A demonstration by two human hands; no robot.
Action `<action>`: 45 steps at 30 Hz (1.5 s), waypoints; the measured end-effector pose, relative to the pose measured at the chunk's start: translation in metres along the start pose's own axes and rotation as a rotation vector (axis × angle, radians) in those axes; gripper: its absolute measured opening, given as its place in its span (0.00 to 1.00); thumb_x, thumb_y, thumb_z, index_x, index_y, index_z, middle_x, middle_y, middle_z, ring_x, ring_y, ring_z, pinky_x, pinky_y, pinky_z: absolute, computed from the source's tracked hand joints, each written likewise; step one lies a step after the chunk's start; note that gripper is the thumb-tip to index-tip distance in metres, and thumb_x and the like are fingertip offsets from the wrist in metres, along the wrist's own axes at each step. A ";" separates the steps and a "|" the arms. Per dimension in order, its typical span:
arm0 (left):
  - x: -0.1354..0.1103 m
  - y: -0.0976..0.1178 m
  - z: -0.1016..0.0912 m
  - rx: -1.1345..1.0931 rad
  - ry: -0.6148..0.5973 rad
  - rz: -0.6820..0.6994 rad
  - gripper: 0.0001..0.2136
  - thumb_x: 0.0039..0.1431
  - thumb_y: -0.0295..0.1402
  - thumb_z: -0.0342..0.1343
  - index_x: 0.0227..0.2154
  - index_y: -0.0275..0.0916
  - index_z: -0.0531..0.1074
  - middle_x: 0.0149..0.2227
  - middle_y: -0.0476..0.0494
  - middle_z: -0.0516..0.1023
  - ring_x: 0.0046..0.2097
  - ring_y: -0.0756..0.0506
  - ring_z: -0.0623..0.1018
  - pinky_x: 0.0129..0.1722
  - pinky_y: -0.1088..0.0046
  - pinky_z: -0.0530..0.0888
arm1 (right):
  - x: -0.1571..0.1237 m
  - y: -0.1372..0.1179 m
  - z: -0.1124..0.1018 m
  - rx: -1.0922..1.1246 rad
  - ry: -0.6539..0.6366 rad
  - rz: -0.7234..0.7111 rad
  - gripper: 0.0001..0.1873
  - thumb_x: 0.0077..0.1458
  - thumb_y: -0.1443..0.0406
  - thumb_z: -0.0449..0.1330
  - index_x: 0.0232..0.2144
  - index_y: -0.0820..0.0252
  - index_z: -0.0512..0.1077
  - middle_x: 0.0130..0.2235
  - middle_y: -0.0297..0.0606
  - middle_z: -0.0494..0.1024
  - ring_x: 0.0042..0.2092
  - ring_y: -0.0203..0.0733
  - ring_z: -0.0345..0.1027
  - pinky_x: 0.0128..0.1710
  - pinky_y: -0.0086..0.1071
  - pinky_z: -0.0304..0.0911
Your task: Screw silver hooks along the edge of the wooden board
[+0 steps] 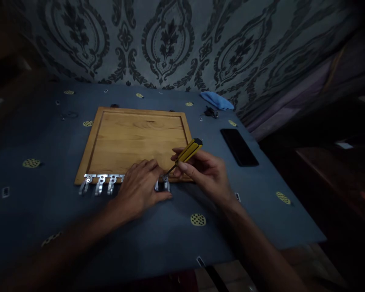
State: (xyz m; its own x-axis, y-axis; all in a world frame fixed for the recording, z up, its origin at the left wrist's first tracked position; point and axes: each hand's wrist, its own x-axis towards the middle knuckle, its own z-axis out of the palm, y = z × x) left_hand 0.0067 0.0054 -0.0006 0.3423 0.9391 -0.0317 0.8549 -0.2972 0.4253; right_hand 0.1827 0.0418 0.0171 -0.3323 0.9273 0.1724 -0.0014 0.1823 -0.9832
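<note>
Forearms (91, 229) lead to left hand (142, 182) curled over hook rail (101, 179), grip unclear, right hand (209, 172) pinching screwdriver (189, 151).

Yellow screwdriver (189, 151) in right hand (210, 172)

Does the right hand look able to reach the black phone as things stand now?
Probably yes: the black phone lies near the right hand, with no object visible between them, though that hand holds the yellow screwdriver.

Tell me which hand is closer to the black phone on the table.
Right. The right hand, holding the yellow screwdriver, is just left of the phone; the left hand is farther left, at the metal hook strip.
</note>
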 end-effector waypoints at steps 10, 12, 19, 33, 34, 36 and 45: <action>0.001 0.001 -0.002 0.008 -0.001 0.014 0.22 0.51 0.45 0.70 0.44 0.39 0.74 0.45 0.43 0.75 0.47 0.38 0.75 0.48 0.59 0.72 | 0.000 0.004 0.004 -0.002 0.272 -0.122 0.13 0.45 0.60 0.74 0.30 0.56 0.76 0.27 0.28 0.77 0.21 0.30 0.69 0.21 0.25 0.70; 0.001 0.001 -0.002 0.008 -0.001 0.014 0.22 0.51 0.46 0.70 0.44 0.39 0.74 0.45 0.43 0.75 0.48 0.38 0.75 0.49 0.58 0.72 | 0.001 0.005 0.003 -0.020 0.247 -0.098 0.13 0.45 0.60 0.75 0.30 0.56 0.75 0.26 0.27 0.76 0.22 0.30 0.69 0.22 0.25 0.71; 0.000 -0.002 0.003 0.009 0.032 0.022 0.23 0.51 0.47 0.69 0.45 0.39 0.74 0.45 0.44 0.75 0.48 0.37 0.75 0.49 0.57 0.72 | 0.001 0.006 0.004 -0.080 0.222 -0.072 0.14 0.45 0.59 0.74 0.30 0.56 0.74 0.26 0.28 0.75 0.22 0.31 0.68 0.23 0.26 0.71; 0.000 -0.002 0.002 0.003 0.008 0.016 0.23 0.52 0.46 0.68 0.47 0.39 0.75 0.45 0.43 0.75 0.47 0.38 0.75 0.48 0.58 0.71 | -0.003 -0.001 0.003 -0.050 0.065 -0.041 0.14 0.46 0.57 0.74 0.30 0.58 0.75 0.30 0.32 0.76 0.26 0.33 0.71 0.25 0.27 0.73; 0.000 -0.002 0.003 0.000 0.011 0.016 0.23 0.52 0.46 0.68 0.47 0.39 0.75 0.45 0.43 0.75 0.47 0.38 0.75 0.48 0.58 0.71 | -0.003 -0.001 0.003 -0.039 0.058 -0.041 0.14 0.46 0.57 0.74 0.30 0.58 0.75 0.30 0.32 0.76 0.26 0.33 0.72 0.24 0.27 0.73; -0.001 -0.002 0.003 -0.004 0.025 0.023 0.23 0.53 0.46 0.68 0.47 0.40 0.74 0.46 0.44 0.75 0.47 0.38 0.75 0.49 0.58 0.71 | -0.003 -0.002 0.003 -0.035 0.044 -0.045 0.14 0.47 0.57 0.73 0.29 0.58 0.75 0.30 0.32 0.77 0.26 0.33 0.71 0.24 0.27 0.73; -0.001 -0.003 0.003 0.025 0.034 0.034 0.22 0.53 0.47 0.68 0.45 0.40 0.73 0.45 0.44 0.75 0.47 0.38 0.75 0.48 0.59 0.72 | -0.004 -0.003 -0.001 -0.069 -0.011 -0.032 0.13 0.51 0.55 0.71 0.34 0.57 0.78 0.30 0.33 0.78 0.27 0.35 0.73 0.28 0.30 0.75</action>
State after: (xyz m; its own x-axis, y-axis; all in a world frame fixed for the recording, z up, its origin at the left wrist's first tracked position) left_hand 0.0052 0.0050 -0.0043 0.3579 0.9337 0.0127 0.8526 -0.3324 0.4033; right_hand 0.1853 0.0378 0.0194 -0.3439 0.9169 0.2025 0.0526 0.2342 -0.9708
